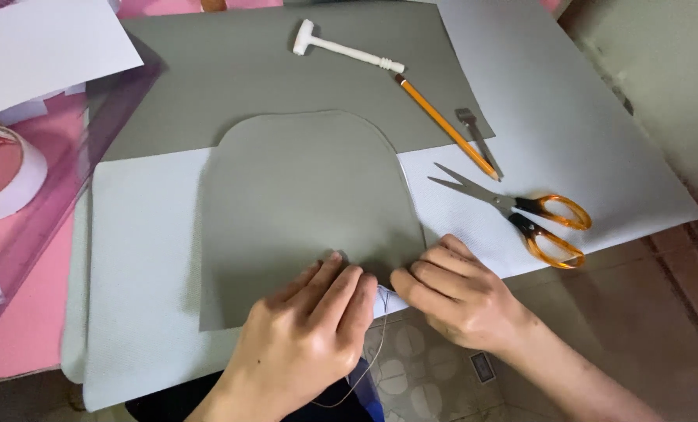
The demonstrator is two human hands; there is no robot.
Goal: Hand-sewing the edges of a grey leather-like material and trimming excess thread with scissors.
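A grey arch-shaped cut piece of material [302,211] lies flat on a larger pale blue-grey sheet [142,258]. My left hand [310,336] rests on the piece's near edge, fingers curled down on it. My right hand [458,293] pinches the same near edge at its right corner, where a bit of thread shows between the two hands. A thin thread [368,375] trails down from that spot over the sheet's front edge.
Orange-handled scissors [521,211] lie shut to the right of the piece. A pencil [447,125], a small white mallet [341,48] and a small metal tool [474,133] lie at the back. A tape roll [9,172] sits far left by pink sheets [21,312].
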